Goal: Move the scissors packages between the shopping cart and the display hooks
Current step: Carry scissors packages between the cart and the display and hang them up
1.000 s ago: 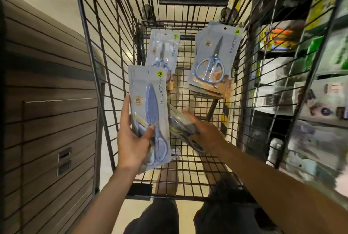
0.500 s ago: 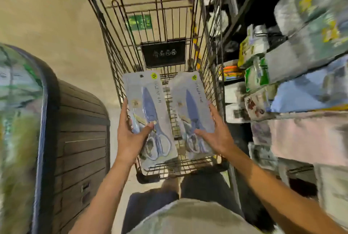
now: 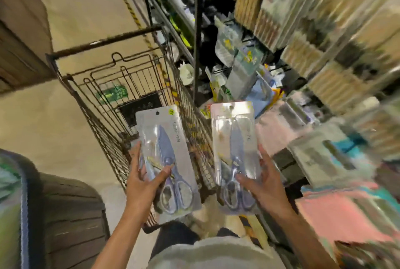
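Store aisle, beige floor at left of frame, stocked shelving (image 3: 324, 56) smeared by motion blur across the right and upper right; display hooks not resolvable in that blur. Wire shopping cart (image 3: 104, 86) stands centre-left, its basket running up toward upper centre. Count: two scissors packages in view, one per hand; whether more lie in the cart cannot be told from here. Left package (image 3: 166, 138) held up over the cart's near end, lower centre; left hand (image 3: 144, 184) grips its lower left edge, fingers behind the card, thumb curled over the front near the scissor pivot. Right package (image 3: 234, 138) is held just right of the cart's side wall, toward the shelving; right hand (image 3: 263, 186) grips its lower right edge the same way, thumb across the front by the handles. The two packages are apart, both upright with the hang hole on top. Handling, as a judgement: flat card with a clear blister, light and fairly stiff, glossy plastic likely slick, weight low where the handles sit, so a grip at the bottom steadies it but leaves the top free to wag. For hooking, a pinch nearer the hang hole would likely aim better. Contents not fragile; card corners may bend.
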